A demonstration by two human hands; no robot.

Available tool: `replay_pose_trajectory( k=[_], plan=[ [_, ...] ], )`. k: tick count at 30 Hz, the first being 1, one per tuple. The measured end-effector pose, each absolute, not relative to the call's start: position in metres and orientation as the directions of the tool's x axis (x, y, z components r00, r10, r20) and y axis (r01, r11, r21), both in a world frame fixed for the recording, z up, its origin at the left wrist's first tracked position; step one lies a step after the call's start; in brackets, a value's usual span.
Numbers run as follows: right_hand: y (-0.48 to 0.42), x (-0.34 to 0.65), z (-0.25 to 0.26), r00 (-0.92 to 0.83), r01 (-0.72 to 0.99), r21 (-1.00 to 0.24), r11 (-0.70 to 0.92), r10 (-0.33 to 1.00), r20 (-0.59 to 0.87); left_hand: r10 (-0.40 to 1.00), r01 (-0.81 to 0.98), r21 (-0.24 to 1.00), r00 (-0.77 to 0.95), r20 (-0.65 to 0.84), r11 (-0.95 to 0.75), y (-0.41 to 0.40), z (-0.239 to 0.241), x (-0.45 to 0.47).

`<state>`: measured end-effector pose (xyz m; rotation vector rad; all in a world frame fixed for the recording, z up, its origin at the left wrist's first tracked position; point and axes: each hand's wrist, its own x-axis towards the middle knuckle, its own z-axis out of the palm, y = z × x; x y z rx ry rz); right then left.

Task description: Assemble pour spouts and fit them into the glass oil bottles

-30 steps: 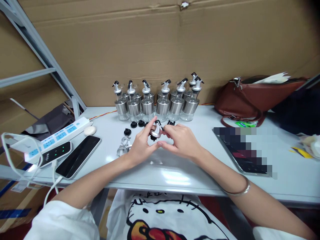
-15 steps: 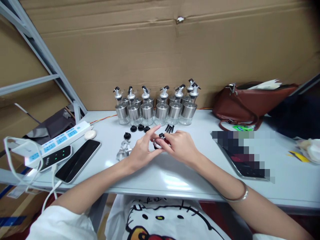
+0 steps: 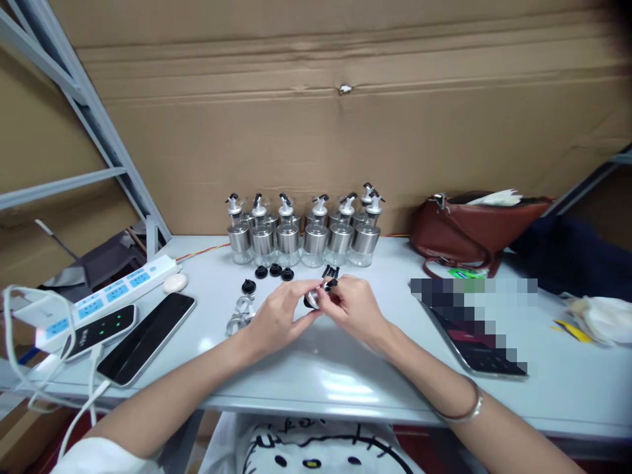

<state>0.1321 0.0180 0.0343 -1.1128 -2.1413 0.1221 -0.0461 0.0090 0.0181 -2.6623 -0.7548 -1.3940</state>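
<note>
Between my two hands, above the front half of the table, is a silver-and-black pourer spout (image 3: 313,299), partly covered by fingers. My left hand (image 3: 276,318) has its fingers and thumb closed around the left side of it. From the other side my right hand (image 3: 358,309) pinches it, the black lever tip showing by the index finger. Left of my left hand lie silver pourer tops (image 3: 241,316). Several round black stoppers (image 3: 275,270) sit behind that hand. Small black tubes (image 3: 330,270) lie just beyond my right hand.
Glass oil bottles (image 3: 315,243) with steel bands stand in rows at the back, the front ones topped with pourers. A power strip (image 3: 113,293), phone (image 3: 148,337) and cables are at left. A brown bag (image 3: 474,227) and a tablet (image 3: 474,339) are at right.
My left fingers, spread and raised before, have closed in on the pourer spout. The spout has turned a little in my hands. The view has tilted up slightly.
</note>
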Motion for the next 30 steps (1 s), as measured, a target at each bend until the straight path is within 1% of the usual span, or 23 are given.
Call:
replay_pose_trajectory(
  k=[3, 5, 7, 10, 11, 12, 14, 16, 19, 22, 24, 25, 26, 27, 30],
  plan=[
    [0.022, 0.135, 0.037, -0.262, 0.604, -0.506, 0.615, 0.754, 0.603, 0.429, 0.474, 0.161, 0.537, 0.726, -0.866, 0.009, 0.019, -0.045],
    [0.024, 0.135, 0.038, -0.189, 0.524, -0.614, 0.59, 0.784, 0.592, 0.481, 0.525, 0.162, 0.557, 0.677, -0.836, 0.007, 0.017, -0.043],
    [0.025, 0.135, 0.038, -0.136, 0.458, -0.69, 0.56, 0.812, 0.568, 0.53, 0.55, 0.174, 0.596, 0.603, -0.817, 0.003, 0.015, -0.04],
    [0.027, 0.135, 0.039, -0.085, 0.397, -0.744, 0.538, 0.828, 0.554, 0.521, 0.514, 0.157, 0.713, 0.47, -0.844, -0.004, 0.013, -0.035],
    [0.029, 0.135, 0.041, -0.067, 0.377, -0.755, 0.536, 0.829, 0.555, 0.515, 0.493, 0.168, 0.751, 0.412, -0.854, -0.007, 0.012, -0.034],
    [0.031, 0.136, 0.045, -0.047, 0.362, -0.765, 0.533, 0.83, 0.556, 0.509, 0.471, 0.194, 0.789, 0.344, -0.861, -0.01, 0.012, -0.032],
    [0.037, 0.139, 0.061, -0.004, 0.371, -0.766, 0.525, 0.826, 0.564, 0.484, 0.423, 0.285, 0.853, 0.195, -0.86, -0.015, 0.012, -0.029],
    [0.048, 0.144, 0.084, 0.031, 0.464, -0.729, 0.503, 0.813, 0.581, 0.422, 0.366, 0.385, 0.904, 0.068, -0.847, -0.019, 0.012, -0.028],
    [0.072, 0.157, 0.122, 0.058, 0.683, -0.57, 0.457, 0.743, 0.667, 0.359, 0.323, 0.479, 0.933, -0.019, -0.816, -0.023, 0.014, -0.027],
    [0.107, 0.17, 0.15, 0.055, 0.823, -0.443, 0.356, 0.726, 0.686, 0.377, 0.348, 0.501, 0.925, -0.046, -0.792, -0.024, 0.017, -0.026],
    [0.133, 0.175, 0.163, 0.003, 0.876, -0.359, 0.323, 0.739, 0.674, 0.385, 0.359, 0.496, 0.921, -0.053, -0.79, -0.024, 0.018, -0.026],
    [0.146, 0.176, 0.168, -0.027, 0.896, -0.328, 0.299, 0.775, 0.632, 0.388, 0.362, 0.493, 0.92, -0.053, -0.791, -0.024, 0.018, -0.026],
    [0.158, 0.176, 0.173, -0.062, 0.921, -0.29, 0.26, 0.832, 0.551, 0.39, 0.363, 0.491, 0.92, -0.052, -0.792, -0.024, 0.017, -0.026],
    [0.17, 0.175, 0.178, -0.088, 0.951, -0.231, 0.207, 0.894, 0.44, 0.39, 0.364, 0.49, 0.919, -0.051, -0.792, -0.024, 0.017, -0.025],
    [0.197, 0.169, 0.188, -0.077, 0.97, -0.201, 0.138, 0.955, 0.286, 0.391, 0.36, 0.492, 0.919, -0.042, -0.792, -0.023, 0.013, -0.025]
  ],
)
